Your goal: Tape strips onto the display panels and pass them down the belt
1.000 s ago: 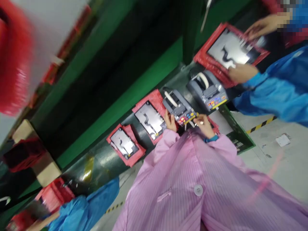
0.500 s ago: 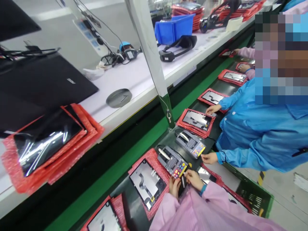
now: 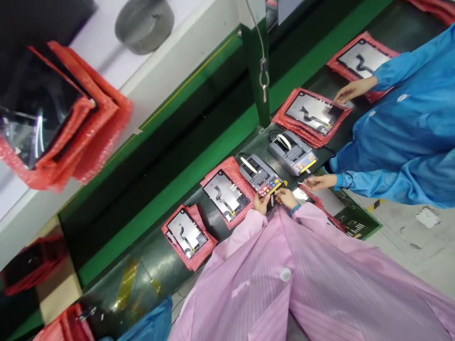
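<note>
My left hand [image 3: 262, 202] is at the front edge of a grey tape dispenser [image 3: 261, 175], its fingers curled; whatever they hold is too small to make out. Close by on the right, my right hand [image 3: 286, 198] has its fingertips pinched together at the dispenser's front corner, and I cannot tell what is between them. The dispenser has coloured buttons, red lit digits and a white tape roll. Left of it, a flat screen panel [image 3: 224, 192] with a black flex cable lies on red bubble wrap [image 3: 232, 166].
A second tape dispenser [image 3: 292, 154] stands beside mine, near a co-worker's hand [image 3: 322, 182]. The co-worker's other hand [image 3: 355, 90] touches a panel stack [image 3: 309, 113]. Another wrapped panel [image 3: 186, 232] lies left on the dark belt [image 3: 142, 265]. A green crate [image 3: 369, 220] stands right.
My view has tilted downward, so more of the pink coat shows and the upper shelf has mostly left the picture. My hands stay at the dispenser's front.
</note>
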### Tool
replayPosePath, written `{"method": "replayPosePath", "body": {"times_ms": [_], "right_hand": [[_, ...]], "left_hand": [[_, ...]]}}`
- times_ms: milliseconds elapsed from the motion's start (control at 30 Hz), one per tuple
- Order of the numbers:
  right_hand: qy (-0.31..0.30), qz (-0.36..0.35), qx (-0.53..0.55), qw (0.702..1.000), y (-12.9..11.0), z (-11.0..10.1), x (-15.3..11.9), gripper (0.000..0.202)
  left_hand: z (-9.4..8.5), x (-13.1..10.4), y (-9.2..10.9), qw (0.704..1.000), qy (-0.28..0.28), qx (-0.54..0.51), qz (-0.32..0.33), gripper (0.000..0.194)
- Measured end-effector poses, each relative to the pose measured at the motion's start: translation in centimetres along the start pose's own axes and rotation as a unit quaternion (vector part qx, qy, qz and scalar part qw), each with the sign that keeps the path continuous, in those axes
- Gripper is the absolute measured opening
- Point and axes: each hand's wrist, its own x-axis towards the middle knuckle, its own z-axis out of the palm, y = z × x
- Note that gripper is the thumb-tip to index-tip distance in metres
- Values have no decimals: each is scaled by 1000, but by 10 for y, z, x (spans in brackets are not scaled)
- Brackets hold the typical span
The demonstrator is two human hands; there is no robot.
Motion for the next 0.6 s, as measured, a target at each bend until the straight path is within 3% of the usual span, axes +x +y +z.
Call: {"method": "replayPosePath", "body": {"times_ms": [200, 467, 600], "right_hand": [[-26, -6, 16, 1000, 4, -15, 8, 29], [-5, -14, 48, 999, 3, -14, 10, 35], [-15, -42, 45, 998, 2, -14, 12, 11]], "left_hand": [[-1, 0, -5, 1000, -4, -3, 17, 49], [-2, 4, -12, 1000, -1, 16, 18, 54], [-3, 5, -13, 1000, 0, 26, 14, 54]]}}
